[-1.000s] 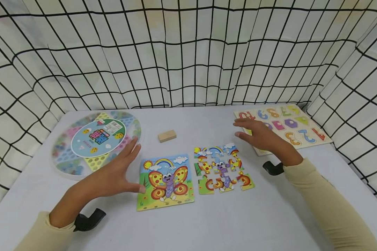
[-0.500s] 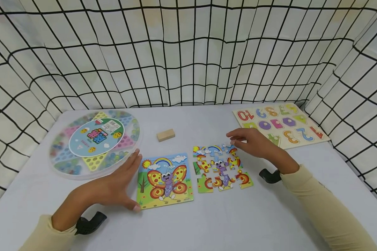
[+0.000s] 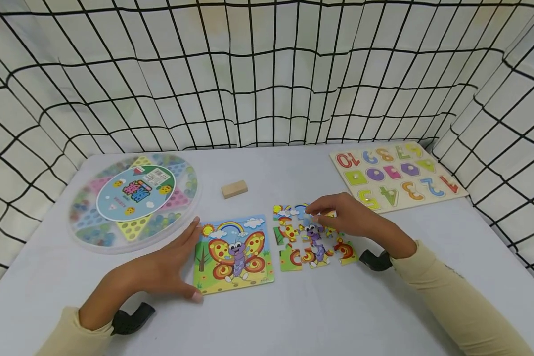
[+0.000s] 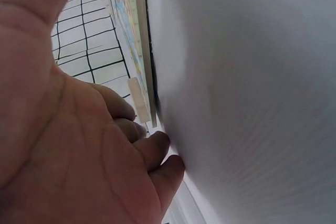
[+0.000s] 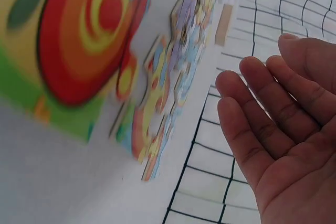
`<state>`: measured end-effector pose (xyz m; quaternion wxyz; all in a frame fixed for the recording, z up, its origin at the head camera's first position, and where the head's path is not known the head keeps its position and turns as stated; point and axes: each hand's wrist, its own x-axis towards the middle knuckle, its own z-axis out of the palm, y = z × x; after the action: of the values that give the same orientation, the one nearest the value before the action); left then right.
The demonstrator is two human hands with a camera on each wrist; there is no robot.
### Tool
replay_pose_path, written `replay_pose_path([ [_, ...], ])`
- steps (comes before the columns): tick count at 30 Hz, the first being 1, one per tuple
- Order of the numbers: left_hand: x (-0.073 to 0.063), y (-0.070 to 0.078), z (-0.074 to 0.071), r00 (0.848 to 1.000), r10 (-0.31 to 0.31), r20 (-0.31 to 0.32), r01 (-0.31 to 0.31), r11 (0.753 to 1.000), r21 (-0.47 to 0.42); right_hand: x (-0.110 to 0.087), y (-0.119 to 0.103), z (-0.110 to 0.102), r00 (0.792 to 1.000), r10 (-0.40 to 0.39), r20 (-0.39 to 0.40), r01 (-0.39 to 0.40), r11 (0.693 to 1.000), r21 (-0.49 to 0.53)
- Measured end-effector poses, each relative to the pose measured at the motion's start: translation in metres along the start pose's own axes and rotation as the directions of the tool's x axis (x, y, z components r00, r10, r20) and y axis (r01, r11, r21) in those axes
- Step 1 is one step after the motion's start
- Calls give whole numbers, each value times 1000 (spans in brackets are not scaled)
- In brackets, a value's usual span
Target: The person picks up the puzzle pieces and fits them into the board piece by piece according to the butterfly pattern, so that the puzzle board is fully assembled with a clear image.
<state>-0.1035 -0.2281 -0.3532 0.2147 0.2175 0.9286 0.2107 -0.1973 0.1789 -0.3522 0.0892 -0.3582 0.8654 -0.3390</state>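
Observation:
In the head view a square butterfly picture board (image 3: 236, 257) lies flat on the table. My left hand (image 3: 160, 271) is spread along its left side, thumb at the near left corner and fingertips by the far left corner. The left wrist view shows the fingers of that hand (image 4: 79, 145) bent a little, close to the board's edge (image 4: 144, 45). To the right lie loose jigsaw pieces (image 3: 290, 259) in rough rows with gaps, bearing the same butterfly. Over their far part hovers my right hand (image 3: 347, 216), palm down; its wrist view shows loosely bent fingers (image 5: 249, 129) with nothing between them.
A round game board (image 3: 135, 195) in clear wrap lies at the back left. Behind the picture board sits a small wooden block (image 3: 234, 189). At the back right is a number and shape board (image 3: 400, 178). Black netting (image 3: 273, 84) over white cloth walls the table's back and sides.
My right hand has moved left and nearer, from beside the number board to over the jigsaw pieces. My left hand has come down to the picture board's left edge.

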Motion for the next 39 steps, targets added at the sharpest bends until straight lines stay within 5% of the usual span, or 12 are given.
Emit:
replay_pose_path([
  [8,-2,-2,2,1000,-11,-8,11,1000,18,-1,-20,20,993,-38,111,35,999,36],
  [14,-4,-2,2,1000,-28,-10,28,1000,-10,1,-34,35,984,16,177,-32,996,87],
  [28,1,-6,4,999,-32,-15,32,999,1,0,-42,49,975,66,210,-84,994,76],
  [39,3,-3,5,1000,-26,-16,26,1000,-11,0,-51,56,979,39,201,-34,999,-29],
])
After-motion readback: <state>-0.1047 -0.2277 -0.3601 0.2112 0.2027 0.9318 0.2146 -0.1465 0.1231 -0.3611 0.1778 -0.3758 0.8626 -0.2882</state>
